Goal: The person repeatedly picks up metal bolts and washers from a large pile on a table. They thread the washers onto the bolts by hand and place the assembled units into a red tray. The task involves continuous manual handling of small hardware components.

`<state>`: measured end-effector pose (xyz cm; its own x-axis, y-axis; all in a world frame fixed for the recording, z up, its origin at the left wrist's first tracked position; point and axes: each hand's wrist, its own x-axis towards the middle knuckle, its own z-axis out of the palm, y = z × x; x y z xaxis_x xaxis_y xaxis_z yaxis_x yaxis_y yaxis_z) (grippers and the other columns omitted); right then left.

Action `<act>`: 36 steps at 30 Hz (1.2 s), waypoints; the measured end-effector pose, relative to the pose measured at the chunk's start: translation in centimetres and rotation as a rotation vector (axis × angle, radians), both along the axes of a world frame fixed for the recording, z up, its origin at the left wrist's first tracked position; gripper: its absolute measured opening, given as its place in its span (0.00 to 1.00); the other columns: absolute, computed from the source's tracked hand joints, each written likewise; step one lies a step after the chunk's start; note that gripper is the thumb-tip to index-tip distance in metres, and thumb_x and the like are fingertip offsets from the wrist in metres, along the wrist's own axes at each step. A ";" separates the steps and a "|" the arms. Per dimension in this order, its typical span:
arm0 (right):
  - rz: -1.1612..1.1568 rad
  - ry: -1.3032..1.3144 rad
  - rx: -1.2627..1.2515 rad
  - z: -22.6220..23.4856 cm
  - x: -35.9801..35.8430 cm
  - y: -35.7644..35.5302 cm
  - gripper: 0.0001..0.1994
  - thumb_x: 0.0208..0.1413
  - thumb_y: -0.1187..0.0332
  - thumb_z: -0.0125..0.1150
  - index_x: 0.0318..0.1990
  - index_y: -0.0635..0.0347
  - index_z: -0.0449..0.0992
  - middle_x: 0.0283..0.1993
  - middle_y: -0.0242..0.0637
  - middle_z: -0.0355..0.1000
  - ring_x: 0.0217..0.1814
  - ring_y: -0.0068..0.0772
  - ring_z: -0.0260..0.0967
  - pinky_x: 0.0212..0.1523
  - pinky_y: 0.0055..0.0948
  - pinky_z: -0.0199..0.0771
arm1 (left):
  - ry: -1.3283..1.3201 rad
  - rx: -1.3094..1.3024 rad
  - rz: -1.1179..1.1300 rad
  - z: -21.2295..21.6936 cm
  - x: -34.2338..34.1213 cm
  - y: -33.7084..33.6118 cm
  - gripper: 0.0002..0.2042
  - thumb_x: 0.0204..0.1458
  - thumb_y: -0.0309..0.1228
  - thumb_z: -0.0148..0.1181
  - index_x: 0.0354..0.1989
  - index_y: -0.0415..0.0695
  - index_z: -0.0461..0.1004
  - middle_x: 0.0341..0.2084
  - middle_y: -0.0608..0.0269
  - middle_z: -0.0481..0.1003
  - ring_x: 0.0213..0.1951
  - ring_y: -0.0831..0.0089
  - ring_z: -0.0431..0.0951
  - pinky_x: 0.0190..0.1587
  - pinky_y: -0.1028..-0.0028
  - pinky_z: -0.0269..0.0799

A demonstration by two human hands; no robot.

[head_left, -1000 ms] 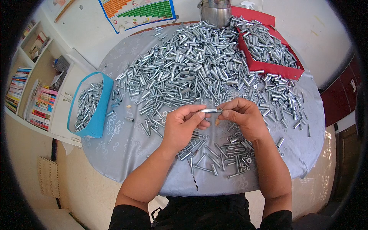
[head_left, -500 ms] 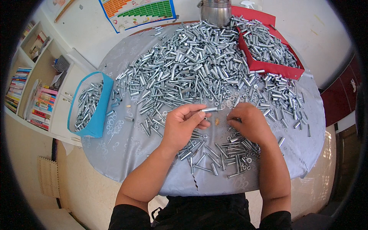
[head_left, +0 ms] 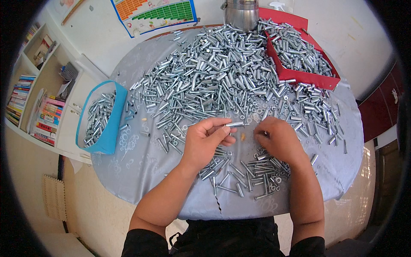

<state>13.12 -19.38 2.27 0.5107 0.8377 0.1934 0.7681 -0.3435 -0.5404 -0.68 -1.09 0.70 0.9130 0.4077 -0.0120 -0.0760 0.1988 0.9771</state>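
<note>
My left hand [head_left: 204, 139] pinches a shiny metal sleeve [head_left: 234, 124] between thumb and fingers, held level above the table. A thin rod end or rim shows at the sleeve's right tip. Just to the right, my right hand [head_left: 280, 139] is closed with its fingers curled down and inward. Whatever lies in its fingertips, if anything, is hidden. Below and between the hands lies a smaller heap of bolts and washers [head_left: 267, 169]. Beyond them spreads a large pile of metal sleeves and bolts [head_left: 205, 73].
A blue box [head_left: 107, 141] of metal sleeves stands at the left. At the back right is a red box [head_left: 310, 79] full of similar parts, beside a steel pot [head_left: 241, 15]. A grey patterned cloth [head_left: 141, 175] covers the round table. Bookshelves [head_left: 43, 92] stand far left.
My right hand has shifted very slightly right, its fingers still curled. The sleeve in my left hand has dipped a little; the piles look the same.
</note>
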 end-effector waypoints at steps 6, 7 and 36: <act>-0.182 0.734 0.406 0.2 -0.9 1.2 0.05 0.50 0.79 0.64 0.35 0.66 0.76 0.33 0.35 0.76 0.34 0.23 0.73 0.36 0.22 0.73 | -0.010 -0.006 -0.013 0.0 0.0 0.1 0.11 0.57 0.23 0.55 0.48 0.36 0.74 0.37 0.54 0.80 0.32 0.72 0.81 0.35 0.74 0.79; -0.163 0.762 0.404 0.5 -1.2 1.3 0.05 0.50 0.80 0.63 0.35 0.67 0.76 0.35 0.34 0.76 0.36 0.22 0.73 0.38 0.21 0.73 | -0.008 -0.004 -0.016 0.0 0.0 0.1 0.11 0.57 0.23 0.55 0.48 0.36 0.74 0.37 0.54 0.80 0.32 0.72 0.81 0.35 0.74 0.79; 0.140 -0.412 0.151 -1.8 -2.2 4.2 0.13 0.43 0.68 0.62 0.39 0.52 0.81 0.39 0.33 0.71 0.48 0.42 0.65 0.55 0.39 0.64 | -0.110 -0.203 0.240 0.4 0.0 2.1 0.11 0.56 0.23 0.55 0.46 0.34 0.74 0.35 0.52 0.79 0.29 0.71 0.81 0.33 0.72 0.79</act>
<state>10.94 -15.22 0.44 0.2500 0.8398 0.4819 0.9627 -0.1623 -0.2165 -0.72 1.05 1.14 0.7914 0.6110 -0.0216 -0.2471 0.3520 0.9028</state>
